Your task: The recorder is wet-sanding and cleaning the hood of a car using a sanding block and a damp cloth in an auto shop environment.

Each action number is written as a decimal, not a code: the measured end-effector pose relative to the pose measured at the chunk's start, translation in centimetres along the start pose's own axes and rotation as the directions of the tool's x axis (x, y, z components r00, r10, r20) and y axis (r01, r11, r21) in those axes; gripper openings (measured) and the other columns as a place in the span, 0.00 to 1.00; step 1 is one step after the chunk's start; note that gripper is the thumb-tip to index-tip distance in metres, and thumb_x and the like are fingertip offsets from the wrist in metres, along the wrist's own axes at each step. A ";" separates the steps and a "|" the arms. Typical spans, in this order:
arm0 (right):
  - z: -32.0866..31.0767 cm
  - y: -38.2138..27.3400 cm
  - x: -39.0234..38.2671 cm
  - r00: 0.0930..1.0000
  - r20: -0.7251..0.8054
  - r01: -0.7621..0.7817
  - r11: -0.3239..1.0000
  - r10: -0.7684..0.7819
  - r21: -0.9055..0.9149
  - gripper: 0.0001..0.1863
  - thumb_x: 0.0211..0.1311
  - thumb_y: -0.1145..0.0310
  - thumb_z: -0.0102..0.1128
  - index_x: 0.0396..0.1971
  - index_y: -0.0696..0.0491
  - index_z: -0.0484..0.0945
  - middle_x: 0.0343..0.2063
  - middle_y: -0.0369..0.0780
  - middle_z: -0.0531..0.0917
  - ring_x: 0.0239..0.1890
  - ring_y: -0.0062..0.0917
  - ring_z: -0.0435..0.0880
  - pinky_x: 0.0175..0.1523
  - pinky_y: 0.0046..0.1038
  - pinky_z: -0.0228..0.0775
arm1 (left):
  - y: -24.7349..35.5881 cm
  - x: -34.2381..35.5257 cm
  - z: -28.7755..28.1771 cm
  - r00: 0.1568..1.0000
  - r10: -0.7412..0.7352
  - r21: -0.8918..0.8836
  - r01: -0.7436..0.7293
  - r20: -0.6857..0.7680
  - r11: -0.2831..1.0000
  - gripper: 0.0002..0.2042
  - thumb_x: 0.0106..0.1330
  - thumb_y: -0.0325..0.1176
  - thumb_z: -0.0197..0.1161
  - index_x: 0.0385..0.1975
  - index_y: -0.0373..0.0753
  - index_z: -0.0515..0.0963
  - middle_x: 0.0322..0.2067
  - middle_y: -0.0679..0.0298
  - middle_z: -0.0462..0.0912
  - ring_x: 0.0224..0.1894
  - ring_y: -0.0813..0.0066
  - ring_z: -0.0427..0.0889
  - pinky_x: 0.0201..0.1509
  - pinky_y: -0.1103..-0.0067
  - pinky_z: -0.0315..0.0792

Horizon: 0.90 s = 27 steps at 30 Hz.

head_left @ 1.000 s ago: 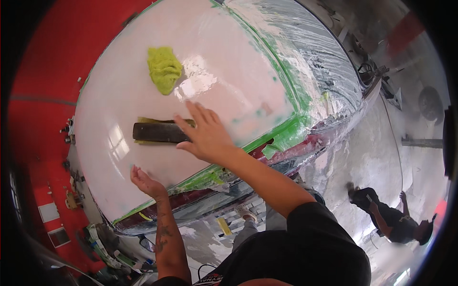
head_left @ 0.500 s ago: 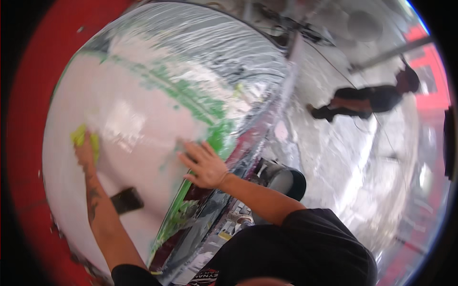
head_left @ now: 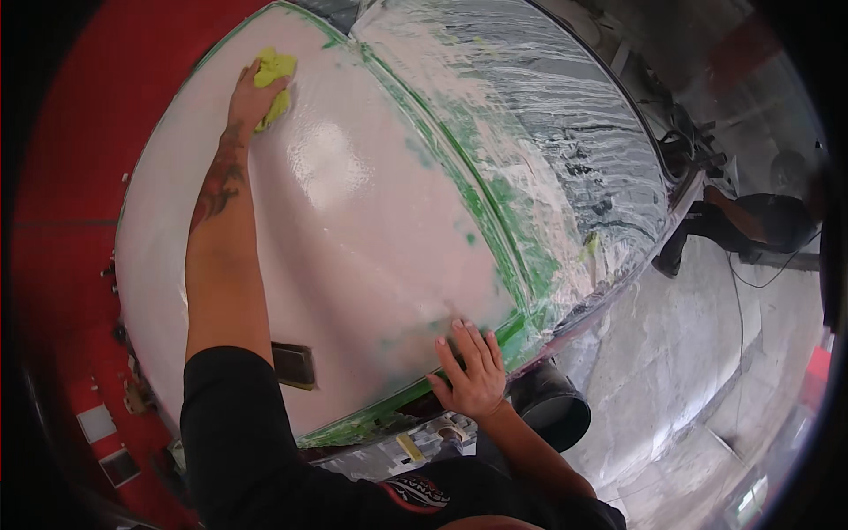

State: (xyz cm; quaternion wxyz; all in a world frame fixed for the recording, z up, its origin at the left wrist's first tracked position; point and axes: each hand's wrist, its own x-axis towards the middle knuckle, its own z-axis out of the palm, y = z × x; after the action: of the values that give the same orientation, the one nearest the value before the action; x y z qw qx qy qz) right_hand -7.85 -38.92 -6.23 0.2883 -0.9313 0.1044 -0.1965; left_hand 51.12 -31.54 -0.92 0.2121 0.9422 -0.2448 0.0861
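Observation:
My left hand is closed on a yellow-green cloth against the pale pink primed panel, near its upper left edge. The panel looks wet and glossy in places. My right hand lies with fingers spread at the panel's lower right, beside green masking tape that runs along the edge. A dark flat sanding block rests on the panel, partly hidden behind my left arm.
Plastic-covered, streaked bodywork adjoins the panel at right. A dark bucket stands on the concrete floor below. Another person in dark clothes is at the far right, near a cable. A red surface lies beyond the left edge.
My left hand has moved up and forward, taking hold of the cloth and shifting it upward. My right hand has left the block for the lower right edge. The other person appears in a different posture.

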 end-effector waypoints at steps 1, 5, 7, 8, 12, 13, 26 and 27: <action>0.2 -0.3 0.2 1.000 0.003 -0.009 1.000 0.009 -0.014 0.25 0.60 0.54 0.64 0.56 0.47 0.81 0.61 0.47 0.77 0.64 0.39 0.77 0.71 0.45 0.58 | -0.4 0.4 0.2 0.998 0.061 0.037 -0.060 -0.035 0.998 0.38 0.59 0.53 0.68 0.68 0.41 0.68 0.66 0.47 0.70 0.65 0.51 0.73 0.68 0.67 0.67; 0.1 -0.4 0.3 1.000 0.006 0.021 1.000 -0.021 -0.002 0.24 0.60 0.54 0.64 0.55 0.47 0.82 0.60 0.47 0.78 0.64 0.39 0.77 0.71 0.44 0.59 | 3.6 0.6 -0.4 0.989 -0.032 -0.046 0.039 0.142 0.998 0.29 0.59 0.48 0.66 0.62 0.47 0.77 0.59 0.47 0.78 0.58 0.53 0.79 0.64 0.68 0.72; 0.1 -0.6 0.4 0.999 -0.034 0.030 0.999 -0.029 0.016 0.23 0.61 0.55 0.63 0.54 0.47 0.82 0.60 0.47 0.79 0.64 0.39 0.77 0.71 0.44 0.60 | 3.6 0.8 -0.1 0.970 0.222 -0.024 -0.220 0.098 0.975 0.22 0.59 0.41 0.64 0.55 0.47 0.82 0.52 0.50 0.84 0.53 0.55 0.83 0.60 0.70 0.75; 0.0 -0.1 0.4 0.999 -0.030 0.022 1.000 -0.022 0.009 0.23 0.61 0.55 0.63 0.54 0.47 0.82 0.60 0.47 0.79 0.64 0.39 0.77 0.71 0.44 0.60 | 5.3 -0.3 0.7 0.969 0.224 -0.033 -0.222 0.104 0.975 0.22 0.59 0.41 0.64 0.55 0.47 0.82 0.52 0.50 0.84 0.53 0.55 0.83 0.60 0.70 0.75; -0.2 0.3 0.3 1.000 -0.027 0.007 1.000 -0.006 0.016 0.23 0.62 0.56 0.62 0.55 0.48 0.81 0.60 0.46 0.78 0.64 0.40 0.76 0.70 0.44 0.60 | 11.4 -8.7 1.0 0.890 0.414 -0.344 -0.334 0.190 0.877 0.19 0.56 0.23 0.63 0.49 0.43 0.84 0.52 0.55 0.85 0.57 0.58 0.82 0.64 0.73 0.73; -0.3 0.4 0.2 0.999 -0.033 0.001 1.000 0.000 0.025 0.23 0.62 0.57 0.62 0.56 0.48 0.81 0.60 0.46 0.78 0.64 0.40 0.76 0.70 0.44 0.60 | 12.3 -11.0 1.3 0.840 0.506 -0.409 -0.400 0.195 0.821 0.20 0.54 0.21 0.63 0.48 0.42 0.84 0.52 0.56 0.84 0.60 0.57 0.80 0.66 0.72 0.72; 0.3 0.8 -0.4 0.983 -0.175 0.069 0.990 -0.046 0.125 0.21 0.60 0.62 0.64 0.54 0.49 0.82 0.53 0.46 0.79 0.57 0.42 0.79 0.65 0.46 0.68 | 17.7 -33.4 -7.1 0.725 0.620 -0.619 -0.346 0.301 0.705 0.19 0.47 0.19 0.67 0.42 0.39 0.84 0.51 0.58 0.83 0.60 0.57 0.78 0.64 0.65 0.74; 0.2 0.6 -0.4 0.984 -0.170 0.070 0.988 -0.046 0.139 0.21 0.59 0.63 0.64 0.53 0.48 0.82 0.53 0.46 0.79 0.57 0.43 0.79 0.64 0.46 0.68 | 16.3 -32.8 -9.3 0.819 0.515 -0.535 -0.325 0.253 0.780 0.20 0.48 0.17 0.64 0.43 0.38 0.84 0.50 0.56 0.83 0.57 0.58 0.80 0.61 0.69 0.75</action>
State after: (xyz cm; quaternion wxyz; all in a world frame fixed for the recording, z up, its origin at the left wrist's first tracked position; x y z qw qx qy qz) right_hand -8.11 -39.17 -6.86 0.3395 -0.8910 0.0865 -0.2888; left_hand 14.03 -26.41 4.50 0.3556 0.7792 -0.5028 -0.1168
